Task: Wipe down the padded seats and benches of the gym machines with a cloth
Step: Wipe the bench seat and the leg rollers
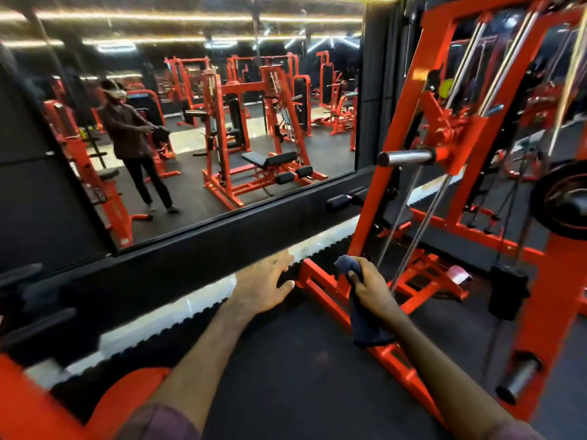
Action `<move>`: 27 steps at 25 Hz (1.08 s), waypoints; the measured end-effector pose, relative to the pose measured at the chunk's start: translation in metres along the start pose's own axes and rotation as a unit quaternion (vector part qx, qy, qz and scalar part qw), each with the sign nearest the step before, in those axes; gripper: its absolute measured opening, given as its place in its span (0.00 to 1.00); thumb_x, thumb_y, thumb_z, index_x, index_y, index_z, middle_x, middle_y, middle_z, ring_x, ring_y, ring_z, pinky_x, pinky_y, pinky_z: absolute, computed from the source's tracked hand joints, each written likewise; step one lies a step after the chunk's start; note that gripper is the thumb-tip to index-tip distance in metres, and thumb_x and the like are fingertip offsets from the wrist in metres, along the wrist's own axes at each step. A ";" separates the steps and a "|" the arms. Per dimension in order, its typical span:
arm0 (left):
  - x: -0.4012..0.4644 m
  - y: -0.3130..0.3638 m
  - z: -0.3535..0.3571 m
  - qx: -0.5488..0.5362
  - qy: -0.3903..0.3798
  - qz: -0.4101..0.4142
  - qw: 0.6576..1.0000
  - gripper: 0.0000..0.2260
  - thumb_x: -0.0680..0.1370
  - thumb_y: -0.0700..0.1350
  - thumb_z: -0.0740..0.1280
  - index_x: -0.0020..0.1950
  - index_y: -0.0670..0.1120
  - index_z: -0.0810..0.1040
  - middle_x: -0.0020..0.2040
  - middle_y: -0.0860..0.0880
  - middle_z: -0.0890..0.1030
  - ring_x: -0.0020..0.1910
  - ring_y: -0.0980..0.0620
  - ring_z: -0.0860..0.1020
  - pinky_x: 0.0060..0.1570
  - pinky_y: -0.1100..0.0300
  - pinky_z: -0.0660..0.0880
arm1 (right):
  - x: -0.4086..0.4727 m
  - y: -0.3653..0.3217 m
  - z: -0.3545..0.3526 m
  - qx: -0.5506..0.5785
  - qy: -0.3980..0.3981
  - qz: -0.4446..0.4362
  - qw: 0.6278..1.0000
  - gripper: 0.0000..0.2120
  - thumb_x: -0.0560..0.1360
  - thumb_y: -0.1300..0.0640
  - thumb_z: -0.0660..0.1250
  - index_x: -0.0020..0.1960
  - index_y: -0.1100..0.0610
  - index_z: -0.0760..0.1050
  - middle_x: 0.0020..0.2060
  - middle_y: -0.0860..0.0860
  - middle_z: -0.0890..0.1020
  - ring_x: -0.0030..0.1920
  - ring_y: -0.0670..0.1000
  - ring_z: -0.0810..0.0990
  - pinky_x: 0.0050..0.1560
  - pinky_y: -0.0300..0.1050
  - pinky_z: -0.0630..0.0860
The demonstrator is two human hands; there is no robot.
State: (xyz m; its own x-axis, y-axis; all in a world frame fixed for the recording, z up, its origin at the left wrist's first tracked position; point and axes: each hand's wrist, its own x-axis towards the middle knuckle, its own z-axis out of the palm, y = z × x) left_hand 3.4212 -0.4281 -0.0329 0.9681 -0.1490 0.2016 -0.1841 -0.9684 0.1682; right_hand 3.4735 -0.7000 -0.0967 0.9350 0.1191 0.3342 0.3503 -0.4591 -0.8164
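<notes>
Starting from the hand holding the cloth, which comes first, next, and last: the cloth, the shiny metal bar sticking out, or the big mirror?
1. Cloth: gripped in the right hand itself.
2. Shiny metal bar: above the hand, sticking out of the orange frame.
3. Mirror: farthest, on the wall up to the left.

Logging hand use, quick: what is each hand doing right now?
Left hand: open, fingers spread, holding nothing.
Right hand: grips the dark blue cloth.

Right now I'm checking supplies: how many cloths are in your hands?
1: a dark blue cloth gripped in the right hand; the left hand is open, holding nothing.
</notes>
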 end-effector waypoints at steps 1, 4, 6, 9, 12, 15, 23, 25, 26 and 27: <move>0.034 -0.021 0.010 0.010 -0.007 0.002 1.000 0.29 0.82 0.59 0.65 0.83 0.61 0.62 0.72 0.60 0.76 0.71 0.53 0.75 0.63 0.52 0.75 | 0.037 0.018 0.019 -0.001 0.010 -0.001 1.000 0.15 0.82 0.64 0.65 0.66 0.52 0.77 0.59 0.46 0.80 0.63 0.43 0.77 0.65 0.39 0.68; 0.131 -0.076 0.030 0.006 -0.029 0.010 0.999 0.30 0.83 0.58 0.65 0.84 0.61 0.59 0.73 0.59 0.75 0.72 0.53 0.74 0.63 0.50 0.76 | 0.142 0.066 0.067 0.000 0.024 0.017 1.000 0.15 0.82 0.64 0.66 0.68 0.56 0.76 0.62 0.52 0.80 0.65 0.52 0.76 0.68 0.45 0.69; 0.198 -0.113 0.043 0.001 -0.052 0.013 0.999 0.31 0.82 0.58 0.65 0.84 0.61 0.58 0.74 0.58 0.74 0.72 0.53 0.73 0.65 0.51 0.76 | 0.213 0.089 0.091 0.018 0.045 0.049 0.998 0.15 0.82 0.64 0.66 0.69 0.58 0.75 0.62 0.54 0.80 0.65 0.54 0.77 0.67 0.42 0.68; 0.308 -0.168 0.047 -0.012 -0.056 0.010 0.998 0.30 0.81 0.59 0.64 0.83 0.63 0.60 0.74 0.59 0.74 0.72 0.53 0.74 0.65 0.48 0.77 | 0.323 0.108 0.122 0.032 0.057 0.067 0.996 0.15 0.83 0.64 0.66 0.69 0.56 0.75 0.62 0.54 0.81 0.65 0.53 0.77 0.63 0.38 0.66; 0.396 -0.211 0.065 -0.022 -0.055 0.030 0.998 0.30 0.82 0.59 0.64 0.83 0.62 0.60 0.74 0.60 0.74 0.71 0.55 0.74 0.65 0.50 0.77 | 0.404 0.130 0.152 0.046 0.076 0.079 0.993 0.16 0.83 0.62 0.65 0.69 0.53 0.74 0.63 0.52 0.80 0.65 0.50 0.77 0.65 0.40 0.69; 0.500 -0.260 0.098 -0.044 -0.055 0.062 0.996 0.29 0.83 0.60 0.63 0.83 0.62 0.59 0.73 0.61 0.75 0.69 0.56 0.75 0.62 0.51 0.78 | 0.490 0.166 0.187 0.057 0.103 0.105 0.987 0.16 0.83 0.62 0.65 0.70 0.53 0.74 0.65 0.51 0.80 0.66 0.50 0.77 0.68 0.43 0.70; 0.776 -0.389 0.160 -0.038 -0.110 0.181 0.977 0.29 0.83 0.60 0.64 0.83 0.62 0.59 0.72 0.60 0.75 0.71 0.55 0.74 0.63 0.49 0.78 | 0.679 0.252 0.268 0.062 0.278 0.187 0.940 0.16 0.84 0.61 0.65 0.71 0.54 0.74 0.63 0.49 0.80 0.65 0.49 0.77 0.67 0.41 0.69; 0.842 -0.401 0.164 -0.052 -0.103 0.212 0.970 0.29 0.83 0.58 0.64 0.83 0.60 0.60 0.72 0.59 0.75 0.70 0.54 0.74 0.62 0.49 0.78 | 0.714 0.263 0.276 0.061 0.299 0.205 0.930 0.16 0.84 0.61 0.65 0.71 0.52 0.74 0.64 0.48 0.80 0.66 0.48 0.77 0.68 0.41 0.68; 0.874 -0.405 0.169 -0.055 -0.111 0.233 0.965 0.28 0.83 0.58 0.64 0.83 0.60 0.61 0.72 0.58 0.75 0.71 0.53 0.74 0.62 0.49 0.78 | 0.732 0.273 0.283 0.054 0.317 0.214 0.922 0.16 0.84 0.62 0.65 0.70 0.51 0.74 0.64 0.48 0.80 0.65 0.47 0.77 0.69 0.42 0.69; 0.898 -0.407 0.176 -0.058 -0.111 0.246 0.961 0.28 0.84 0.58 0.64 0.83 0.59 0.61 0.72 0.58 0.75 0.71 0.53 0.74 0.61 0.49 0.78 | 0.748 0.280 0.287 0.039 0.335 0.209 0.918 0.17 0.83 0.63 0.66 0.69 0.49 0.74 0.64 0.48 0.80 0.65 0.47 0.77 0.71 0.44 0.70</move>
State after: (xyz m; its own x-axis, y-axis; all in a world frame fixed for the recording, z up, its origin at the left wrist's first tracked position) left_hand 4.3955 -0.2027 -0.0905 0.7687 -0.6349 0.0767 -0.6346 -0.7425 0.2143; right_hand 4.2870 -0.4870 -0.2100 0.7532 -0.6334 0.1773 -0.0034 -0.2733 -0.9619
